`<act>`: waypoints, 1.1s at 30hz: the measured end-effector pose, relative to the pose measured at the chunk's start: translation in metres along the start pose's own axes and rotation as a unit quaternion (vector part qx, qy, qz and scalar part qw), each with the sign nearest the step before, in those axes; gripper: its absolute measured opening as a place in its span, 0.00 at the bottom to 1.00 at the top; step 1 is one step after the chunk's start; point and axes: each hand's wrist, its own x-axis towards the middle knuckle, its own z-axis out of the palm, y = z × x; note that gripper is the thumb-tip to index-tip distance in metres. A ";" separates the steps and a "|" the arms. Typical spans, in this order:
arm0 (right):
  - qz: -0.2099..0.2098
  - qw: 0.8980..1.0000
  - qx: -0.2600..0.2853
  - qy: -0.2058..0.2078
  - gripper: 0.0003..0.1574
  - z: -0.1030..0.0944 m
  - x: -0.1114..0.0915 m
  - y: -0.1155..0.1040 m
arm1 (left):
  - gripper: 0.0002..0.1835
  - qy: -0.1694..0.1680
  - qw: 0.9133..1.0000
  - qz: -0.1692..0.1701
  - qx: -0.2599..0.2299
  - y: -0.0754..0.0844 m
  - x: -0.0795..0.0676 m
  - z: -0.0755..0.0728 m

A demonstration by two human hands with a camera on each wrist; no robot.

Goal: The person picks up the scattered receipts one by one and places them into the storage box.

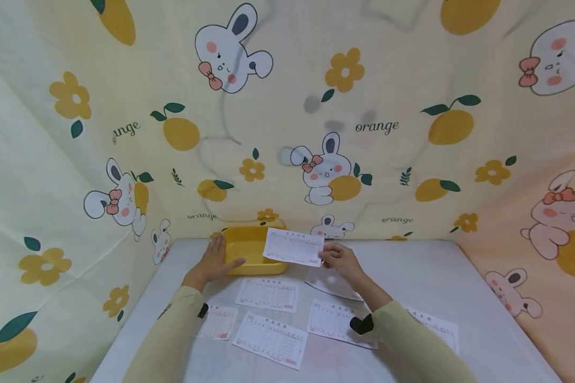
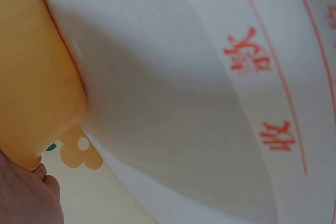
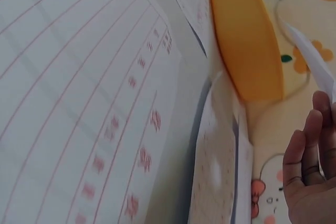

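My right hand (image 1: 340,259) pinches the right edge of a printed receipt slip (image 1: 294,247), holding it raised over the right end of a yellow plastic basin (image 1: 256,268). In the right wrist view, the fingers (image 3: 311,153) are bent behind that white slip (image 3: 310,56), seen almost edge-on. My left hand (image 1: 213,263) rests at the basin's left end, its fingers along the left rim and its thumb stretched over the front rim. The left wrist view shows this hand (image 2: 26,195) against the basin wall (image 2: 42,72). The slip covers part of the basin's inside.
Several more receipt slips lie on the white table (image 1: 402,271): one just before the basin (image 1: 268,294), others nearer (image 1: 270,340), under the right forearm (image 1: 337,322) and at the right (image 1: 436,327). A patterned curtain (image 1: 278,133) hangs right behind the basin.
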 end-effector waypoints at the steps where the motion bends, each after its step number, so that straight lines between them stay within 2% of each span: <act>1: -0.002 1.000 0.003 -0.002 0.11 0.003 0.001 0.000 | 0.68 0.001 1.000 0.000 -0.004 0.000 0.000 0.000; 7: -0.018 1.000 -0.008 -0.014 0.11 0.021 0.008 -0.001 | 0.68 -0.002 1.000 -0.006 0.015 -0.004 0.002 0.005; 17: -0.023 0.999 -0.019 -0.021 0.09 0.047 0.021 -0.001 | 0.66 0.009 0.999 0.017 0.036 -0.008 0.005 0.005; 21: -0.022 0.999 -0.038 -0.020 0.07 0.058 0.026 -0.004 | 0.67 0.009 0.999 0.016 0.029 -0.009 0.007 0.005; 27: -0.044 0.995 -0.083 -0.017 0.08 0.071 0.030 -0.014 | 0.69 -0.002 1.000 0.002 0.015 -0.015 0.013 0.008; 33: -0.048 0.994 -0.091 -0.017 0.07 0.078 0.035 -0.017 | 0.71 -0.007 1.000 -0.005 0.014 -0.012 0.013 0.009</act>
